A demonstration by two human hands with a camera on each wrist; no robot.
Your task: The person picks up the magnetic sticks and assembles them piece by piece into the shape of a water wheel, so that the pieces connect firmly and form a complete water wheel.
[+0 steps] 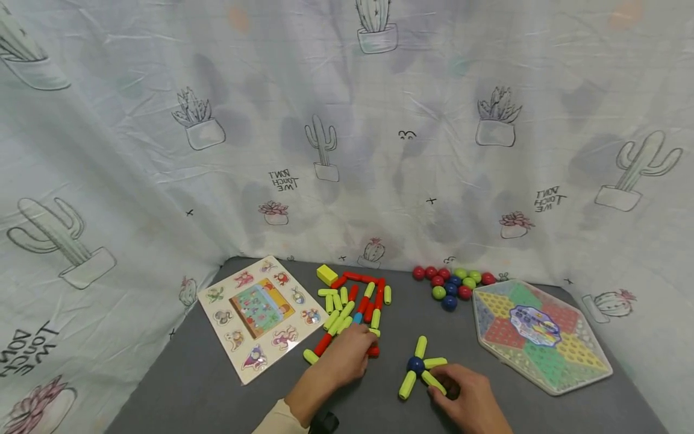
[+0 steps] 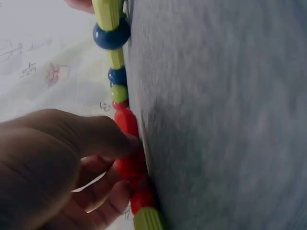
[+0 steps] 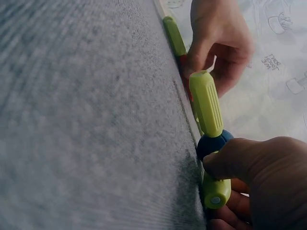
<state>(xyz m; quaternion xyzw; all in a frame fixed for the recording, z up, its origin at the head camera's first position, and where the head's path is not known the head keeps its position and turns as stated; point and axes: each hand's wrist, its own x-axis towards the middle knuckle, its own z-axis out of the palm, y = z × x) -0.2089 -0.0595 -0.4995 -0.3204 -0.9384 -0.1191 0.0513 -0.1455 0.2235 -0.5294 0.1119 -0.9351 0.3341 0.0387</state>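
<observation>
My left hand (image 1: 347,355) is over the near end of a pile of red and yellow-green magnetic sticks. In the left wrist view its thumb and fingers pinch a red stick (image 2: 132,160), with a yellow-green stick (image 2: 147,219) at its near end. My right hand (image 1: 467,393) grips a yellow-green stick (image 1: 434,382) joined to a dark blue ball (image 1: 415,364). Several yellow-green sticks spread from that ball like spokes. The right wrist view shows the thumb (image 3: 220,165) across the held stick, close over the grey table.
A wooden picture puzzle board (image 1: 219,328) lies left of the sticks, a yellow block (image 1: 327,275) behind them. Red, green and blue balls (image 1: 450,289) cluster at the back. At the right lies a hexagonal board (image 1: 542,337) with coloured sections. A printed cloth (image 1: 374,150) hangs behind.
</observation>
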